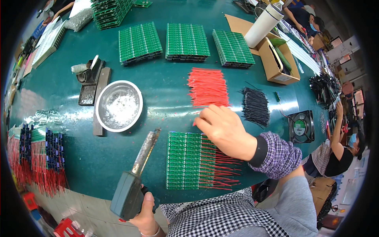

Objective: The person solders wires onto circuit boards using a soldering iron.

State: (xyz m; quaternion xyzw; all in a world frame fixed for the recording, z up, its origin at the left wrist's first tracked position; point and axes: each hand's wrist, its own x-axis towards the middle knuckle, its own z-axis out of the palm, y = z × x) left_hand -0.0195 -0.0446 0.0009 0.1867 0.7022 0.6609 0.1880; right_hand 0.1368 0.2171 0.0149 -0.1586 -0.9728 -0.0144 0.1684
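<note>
In my left hand [145,215] is a grey soldering gun [128,193], gripped by its handle, its long metal barrel slanting up beside a green circuit-board panel [183,160]. Red wires stick out in rows from the panel's right half. My right hand [221,128] hangs over the panel's top edge, fingers curled together at the near end of a red wire bundle [207,87]. A small red spot shows at the fingertips; whether it is a wire end I cannot tell. A bundle of black wires [255,106] lies to the right of the red one.
A white-rimmed bowl [119,106] with silvery bits stands left, beside a metal stand [90,85]. Several stacks of green panels [187,41] line the back. Wired boards [43,154] sit far left. To the right are a black fan [301,126], a cardboard box [276,65] and a white bottle [263,25].
</note>
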